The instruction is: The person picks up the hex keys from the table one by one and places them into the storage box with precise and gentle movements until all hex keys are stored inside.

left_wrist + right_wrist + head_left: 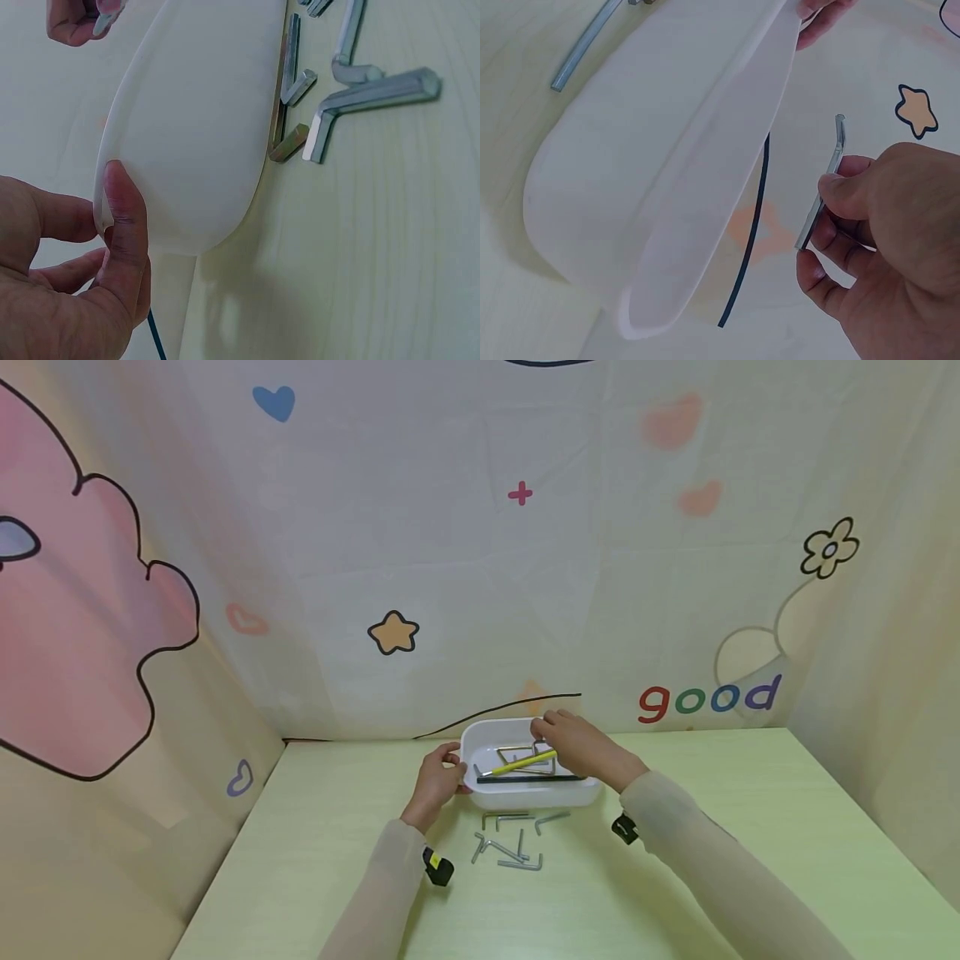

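Observation:
My left hand pinches the left rim of a white plastic bin, thumb outside in the left wrist view. Over the bin's right part, my right hand holds a silver hex key between thumb and fingers; the right wrist view shows it raised above the rim. Inside the bin lie a slim yellow pen-like rod, a long black rod and several bent metal keys. In front of it, several loose hex keys are scattered on the table, mostly silver, one brass-coloured.
The pale green tabletop runs back to a printed cloth backdrop, which also hangs at both sides. The bin stands close to the back edge, with the loose keys between the two forearms.

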A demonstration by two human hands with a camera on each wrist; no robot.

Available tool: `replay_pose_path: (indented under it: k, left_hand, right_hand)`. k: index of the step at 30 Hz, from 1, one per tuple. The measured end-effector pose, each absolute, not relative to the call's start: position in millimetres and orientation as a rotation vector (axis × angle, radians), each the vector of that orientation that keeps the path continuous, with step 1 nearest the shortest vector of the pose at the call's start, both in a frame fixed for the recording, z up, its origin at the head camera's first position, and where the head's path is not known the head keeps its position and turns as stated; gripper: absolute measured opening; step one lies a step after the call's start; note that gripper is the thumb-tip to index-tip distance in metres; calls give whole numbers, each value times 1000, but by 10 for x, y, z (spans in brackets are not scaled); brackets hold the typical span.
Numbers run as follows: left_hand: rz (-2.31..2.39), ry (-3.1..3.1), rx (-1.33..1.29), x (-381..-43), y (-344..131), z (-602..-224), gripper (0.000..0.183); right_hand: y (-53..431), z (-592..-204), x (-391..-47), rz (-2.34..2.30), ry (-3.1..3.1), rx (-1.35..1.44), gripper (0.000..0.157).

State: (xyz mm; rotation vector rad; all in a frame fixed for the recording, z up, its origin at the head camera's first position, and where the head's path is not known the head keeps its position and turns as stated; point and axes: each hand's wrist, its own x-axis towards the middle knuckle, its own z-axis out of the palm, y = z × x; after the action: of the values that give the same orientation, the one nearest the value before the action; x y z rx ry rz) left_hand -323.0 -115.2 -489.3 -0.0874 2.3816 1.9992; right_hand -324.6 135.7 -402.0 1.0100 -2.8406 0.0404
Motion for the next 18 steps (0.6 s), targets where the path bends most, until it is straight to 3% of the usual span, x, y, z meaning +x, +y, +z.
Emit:
replay_pose_path:
  k: [18]
  left_hand:
    - [1990,2382,-102,-3217,-1146,-4865,45]
  right_hand:
    - [1321,-4132,-3548,90,-3131,878,27]
